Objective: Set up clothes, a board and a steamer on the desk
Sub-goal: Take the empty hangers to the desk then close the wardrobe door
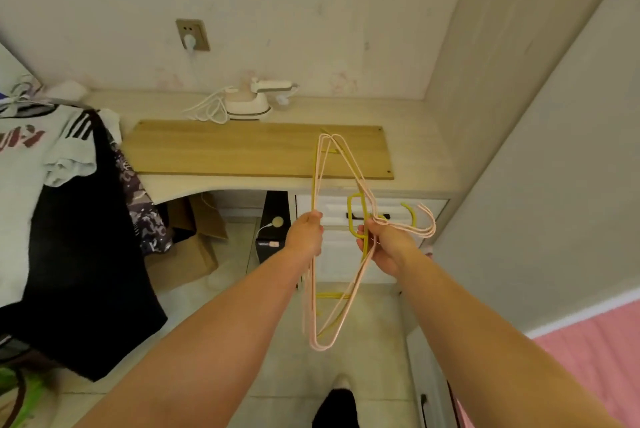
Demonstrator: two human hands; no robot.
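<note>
1. A bunch of thin pink and yellow-green plastic clothes hangers (323, 240) is being held in the lower middle of the frame, in front of the pale wooden worktop (408, 136), with the hooks pointing to the right.
2. The straight bars of the hangers are being gripped by the left hand (306, 233), its fingers curled round them.
3. The necks of the hangers, just beside the hooks, are being grasped by the right hand (388, 244), its fingers wrapped round them.
4. A flat rectangular light-brown wooden board (242, 150) is lying on the worktop at the centre of the frame, its long side running left to right.
5. A small white handheld steamer (249, 102) is standing on the worktop just behind the board, against the wall, its coiled white cord (206, 109) lying to its left.
6. A white plug is being held in the beige wall socket (192, 34) in the upper left of the frame.
7. A heap of clothes (52, 185), white printed shirts and a black garment, is resting at the left end of the worktop and is hanging over its edge.
8. A brown cardboard box (194, 247) is sitting on the floor beneath the worktop.
</note>
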